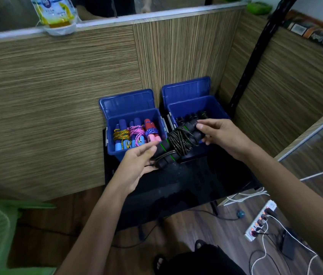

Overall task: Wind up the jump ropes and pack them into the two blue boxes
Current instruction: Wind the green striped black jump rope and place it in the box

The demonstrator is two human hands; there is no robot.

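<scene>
Ropes fill most of the left box: a yellow rope, a pink rope and a purple rope, each wound round its foam handles and lying side by side. Its lid stands open against the wood panel. The right box, lid also up, holds black handles along its back wall. A wound black rope is held between both hands over the gap between the boxes, above the black table. The left hand cradles its lower end with loosely bent fingers; the right hand grips the upper handles.
</scene>
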